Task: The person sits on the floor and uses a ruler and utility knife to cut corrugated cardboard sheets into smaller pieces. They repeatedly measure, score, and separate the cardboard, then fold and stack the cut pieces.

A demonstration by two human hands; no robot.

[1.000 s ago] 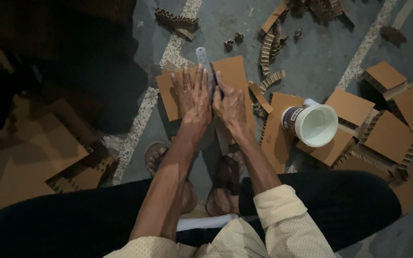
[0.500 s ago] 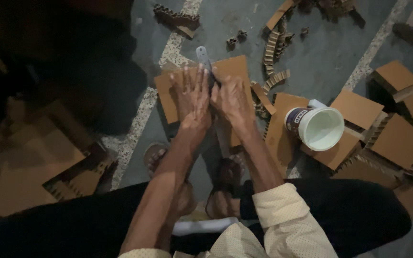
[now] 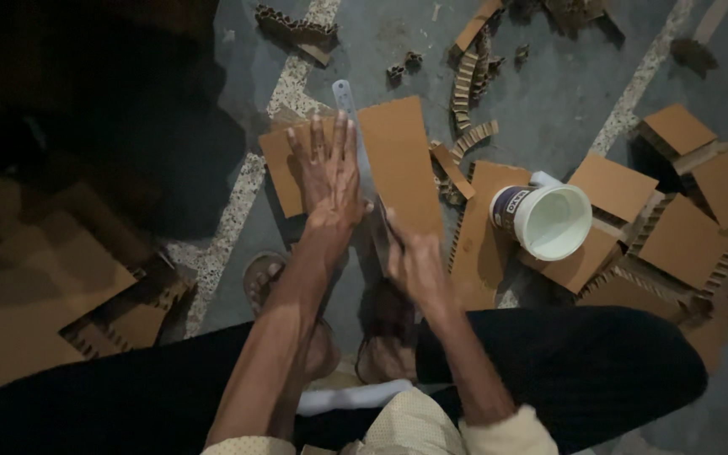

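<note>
You are cutting a cardboard sheet point(image 3: 398, 164) lying on the floor point(image 3: 549, 93) at twelve o'clock from your feet. Your left hand point(image 3: 328, 173) is pressing flat, fingers spread, holding a metal ruler point(image 3: 349, 105) on the sheet. Your right hand point(image 3: 412, 257), at five o'clock from it, is curling around what seems a blade; the grip is unclear. The cut calls for steady ruler pressure.

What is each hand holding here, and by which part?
The left hand presses flat on a ruler and cardboard, gripping nothing. The right hand is closed beside the ruler's near end; what it grips cannot be told.
</note>
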